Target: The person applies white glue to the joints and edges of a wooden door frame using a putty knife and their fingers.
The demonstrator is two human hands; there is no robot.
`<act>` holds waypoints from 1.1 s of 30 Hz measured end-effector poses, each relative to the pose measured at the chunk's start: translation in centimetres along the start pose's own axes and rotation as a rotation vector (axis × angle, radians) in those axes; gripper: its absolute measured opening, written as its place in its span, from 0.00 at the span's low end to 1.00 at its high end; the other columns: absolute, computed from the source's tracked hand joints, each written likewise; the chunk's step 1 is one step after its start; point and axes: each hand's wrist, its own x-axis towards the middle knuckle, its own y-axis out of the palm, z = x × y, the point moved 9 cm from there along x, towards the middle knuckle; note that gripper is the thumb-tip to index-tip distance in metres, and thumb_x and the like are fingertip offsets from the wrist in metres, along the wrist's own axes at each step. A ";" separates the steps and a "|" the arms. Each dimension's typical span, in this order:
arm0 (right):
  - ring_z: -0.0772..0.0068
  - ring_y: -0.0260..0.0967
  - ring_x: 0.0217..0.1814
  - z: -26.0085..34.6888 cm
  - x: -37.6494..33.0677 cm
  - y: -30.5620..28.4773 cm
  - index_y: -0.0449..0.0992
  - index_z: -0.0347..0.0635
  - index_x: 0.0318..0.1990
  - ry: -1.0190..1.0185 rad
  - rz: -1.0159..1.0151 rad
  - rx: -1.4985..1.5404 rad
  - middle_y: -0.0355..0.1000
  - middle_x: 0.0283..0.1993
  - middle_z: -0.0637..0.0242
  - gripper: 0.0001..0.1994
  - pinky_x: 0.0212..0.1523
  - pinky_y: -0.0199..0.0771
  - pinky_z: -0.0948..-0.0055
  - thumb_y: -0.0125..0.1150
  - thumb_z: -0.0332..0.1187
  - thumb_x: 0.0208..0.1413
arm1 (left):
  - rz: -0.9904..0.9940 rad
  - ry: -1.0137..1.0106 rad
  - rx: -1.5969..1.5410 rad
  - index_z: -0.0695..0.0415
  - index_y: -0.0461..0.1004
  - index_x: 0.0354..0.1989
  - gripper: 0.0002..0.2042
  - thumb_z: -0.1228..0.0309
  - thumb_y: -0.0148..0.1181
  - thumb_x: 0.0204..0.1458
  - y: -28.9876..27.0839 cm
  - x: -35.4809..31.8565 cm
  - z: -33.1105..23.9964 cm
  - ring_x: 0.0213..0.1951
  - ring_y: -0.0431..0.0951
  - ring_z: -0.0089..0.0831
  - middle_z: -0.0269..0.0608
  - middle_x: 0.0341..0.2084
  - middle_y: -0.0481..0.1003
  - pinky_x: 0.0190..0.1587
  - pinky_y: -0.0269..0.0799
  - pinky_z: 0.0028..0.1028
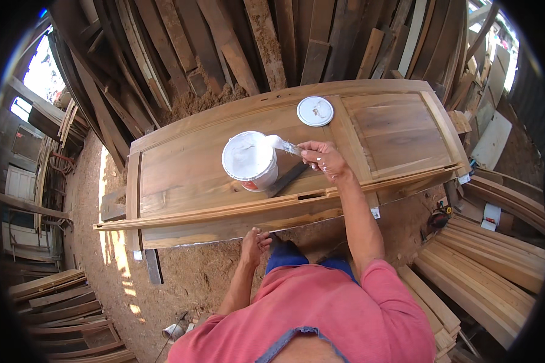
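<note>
White-coated tool (pixel 287 146) is pinched in the right grip (pixel 324 161), arm (pixel 362 224) extended, left grip (pixel 256 245) loosely half-curled.

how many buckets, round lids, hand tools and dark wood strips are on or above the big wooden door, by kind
Bucket: 1
Round lid: 1
Hand tool, in the right hand: 1
Dark wood strip: 1
Total: 4

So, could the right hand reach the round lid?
Probably yes: nothing stands between the right hand and the lid on the wooden panel, though that hand holds a white-coated tool.
</note>
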 end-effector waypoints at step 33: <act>0.61 0.78 0.39 14.5 -36.1 -66.5 0.83 0.43 0.42 0.289 -0.662 -1.262 0.78 0.35 0.53 0.11 0.43 0.75 0.65 0.63 0.26 0.51 | 0.264 0.504 2.012 0.49 0.67 0.63 0.32 0.55 0.70 0.50 61.0 5.8 7.2 0.47 0.81 0.52 0.52 0.41 0.81 0.49 0.77 0.47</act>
